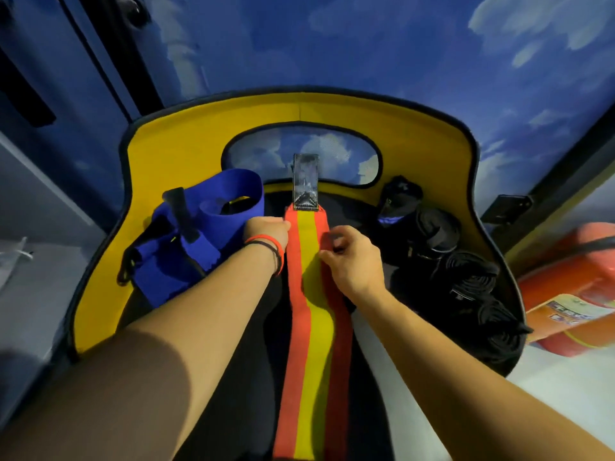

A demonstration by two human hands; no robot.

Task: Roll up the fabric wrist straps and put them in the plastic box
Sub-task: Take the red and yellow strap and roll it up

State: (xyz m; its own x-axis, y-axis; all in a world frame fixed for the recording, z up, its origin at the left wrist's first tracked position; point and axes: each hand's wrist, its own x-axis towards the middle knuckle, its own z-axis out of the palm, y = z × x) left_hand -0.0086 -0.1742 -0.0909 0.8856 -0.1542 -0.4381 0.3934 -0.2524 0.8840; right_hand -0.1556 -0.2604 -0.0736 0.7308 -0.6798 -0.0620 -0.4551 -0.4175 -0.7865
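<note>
A long red and yellow striped strap (312, 327) lies flat down the middle of the dark surface, running toward me, with a grey hook-and-loop tab (305, 181) at its far end. My left hand (266, 232) pinches the strap's left edge near that end. My right hand (349, 261) pinches its right edge just below. A blue strap (199, 234) lies loose and partly looped at the left. Several black rolled straps (466, 277) sit at the right. No plastic box is clearly in view.
A yellow padded rim (186, 141) with dark piping curves around the work surface. A red and orange container (572, 294) with a label stands at the right. Grey shelving (30, 261) is at the left, a blue cloud-patterned wall behind.
</note>
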